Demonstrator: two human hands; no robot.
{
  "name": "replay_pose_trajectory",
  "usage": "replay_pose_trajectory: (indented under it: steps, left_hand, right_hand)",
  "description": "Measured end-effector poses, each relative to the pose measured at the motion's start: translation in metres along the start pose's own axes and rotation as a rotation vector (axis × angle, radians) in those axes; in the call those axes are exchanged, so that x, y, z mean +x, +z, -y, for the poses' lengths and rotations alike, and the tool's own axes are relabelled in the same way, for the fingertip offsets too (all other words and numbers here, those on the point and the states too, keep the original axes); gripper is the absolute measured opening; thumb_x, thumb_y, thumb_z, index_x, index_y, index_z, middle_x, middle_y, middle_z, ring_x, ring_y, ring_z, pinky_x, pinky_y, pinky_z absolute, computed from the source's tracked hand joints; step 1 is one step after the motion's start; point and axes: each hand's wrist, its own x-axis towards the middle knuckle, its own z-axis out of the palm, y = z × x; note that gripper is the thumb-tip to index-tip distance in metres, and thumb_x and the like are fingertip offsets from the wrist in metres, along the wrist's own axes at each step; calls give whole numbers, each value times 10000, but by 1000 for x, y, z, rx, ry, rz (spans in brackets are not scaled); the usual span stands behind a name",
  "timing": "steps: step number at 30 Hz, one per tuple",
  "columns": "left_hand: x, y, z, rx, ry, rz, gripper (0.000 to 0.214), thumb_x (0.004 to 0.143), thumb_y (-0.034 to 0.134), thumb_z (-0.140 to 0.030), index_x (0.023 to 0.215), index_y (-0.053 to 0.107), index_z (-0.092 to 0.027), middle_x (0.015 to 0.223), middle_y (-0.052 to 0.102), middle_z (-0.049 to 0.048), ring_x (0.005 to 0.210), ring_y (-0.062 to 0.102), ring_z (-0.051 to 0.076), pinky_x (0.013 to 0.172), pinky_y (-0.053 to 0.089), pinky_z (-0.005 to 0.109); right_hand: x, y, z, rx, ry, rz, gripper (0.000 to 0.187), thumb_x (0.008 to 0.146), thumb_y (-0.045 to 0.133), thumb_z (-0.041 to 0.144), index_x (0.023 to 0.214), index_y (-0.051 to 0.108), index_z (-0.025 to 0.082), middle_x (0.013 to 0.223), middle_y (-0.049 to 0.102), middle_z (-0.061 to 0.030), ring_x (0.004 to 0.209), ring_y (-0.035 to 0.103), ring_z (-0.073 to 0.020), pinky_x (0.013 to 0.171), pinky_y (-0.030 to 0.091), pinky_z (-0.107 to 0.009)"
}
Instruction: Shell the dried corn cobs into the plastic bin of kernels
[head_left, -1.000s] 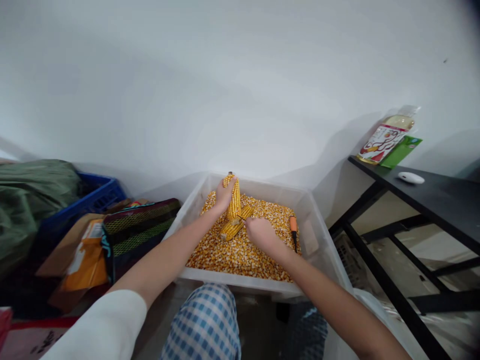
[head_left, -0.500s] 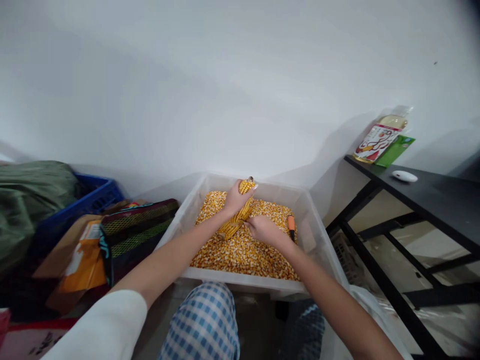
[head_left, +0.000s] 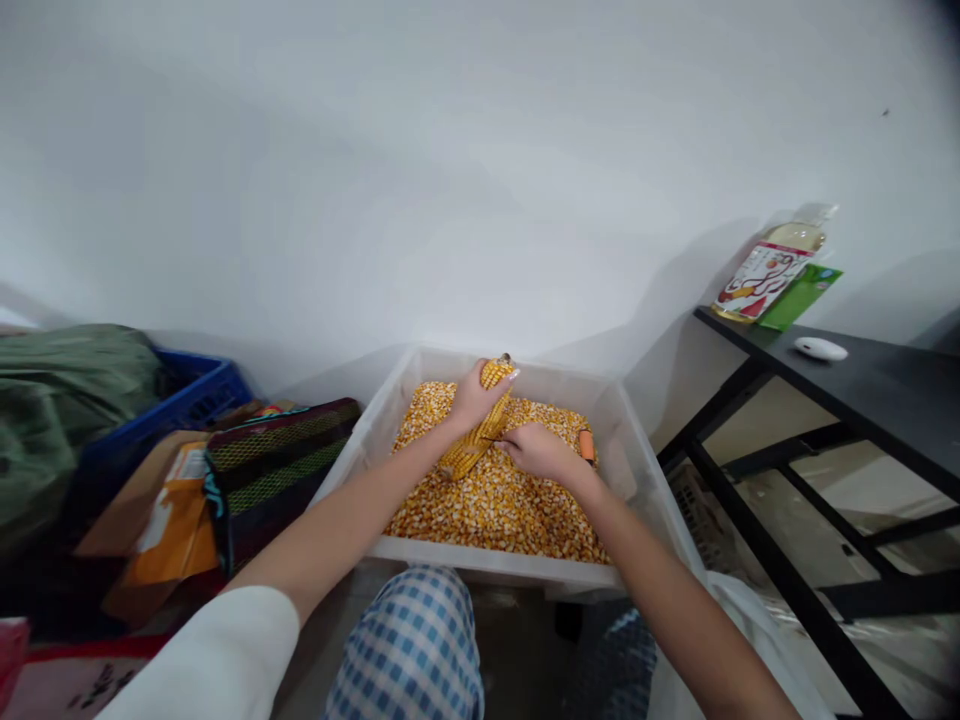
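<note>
My left hand point(head_left: 472, 398) is wrapped round an ear of corn point(head_left: 469, 453) with yellow kernels, its stalk end up and tilted to the right. Fingers closed, my right hand point(head_left: 536, 450) grips a thin dark pointed tool point(head_left: 493, 440), whose shaft reaches left to the cob's side. The rest of that tool is hidden in the hand. Both hands are over a translucent plastic bin point(head_left: 352, 445) holding a deep layer of loose corn kernels point(head_left: 487, 510). An orange-and-black object point(head_left: 586, 445) lies on the kernels, partly covered by my right forearm.
At right stands a black table point(head_left: 892, 395) with a bottle point(head_left: 772, 268), a green packet point(head_left: 801, 297) and a white oval object point(head_left: 820, 348). Left are a blue crate point(head_left: 199, 385), an orange box point(head_left: 176, 530) and a dark mesh bag point(head_left: 281, 465). A wall rises behind the bin.
My right hand has drawn slightly up and to the right from the cob, so the tool's thin shaft shows more. My left hand still holds the ear of corn in place.
</note>
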Motion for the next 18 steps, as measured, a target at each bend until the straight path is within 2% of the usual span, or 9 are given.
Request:
replay_pose_trajectory:
  steps: [6, 10, 18]
  left_hand:
    - [17, -9, 23, -59, -122, -190, 423, 677, 586, -554, 851, 579, -168, 756, 607, 39, 708, 557, 181, 678, 416, 277]
    - [24, -16, 39, -115, -200, -271, 456, 663, 588, -568, 859, 581, -157, 775, 614, 54, 726, 561, 190, 675, 417, 277]
    - [30, -21, 56, -158, -268, -314, 467, 664, 579, -577, 857, 571, -153, 798, 615, 60, 729, 563, 177, 648, 411, 262]
  right_hand:
    - [0, 3, 2, -74, 42, 7, 396, 916, 318, 355, 942, 661, 161, 923, 679, -106, 831, 625, -184, 713, 406, -237]
    - [2, 9, 6, -82, 86, 2, 388, 919, 305, 328, 972, 643, 145, 934, 671, -124, 867, 623, -192, 744, 412, -245]
    - [3, 13, 16, -101, 138, -3, 377, 919, 295, 314, 982, 619, 132, 909, 665, -146, 838, 632, -206, 740, 428, -265]
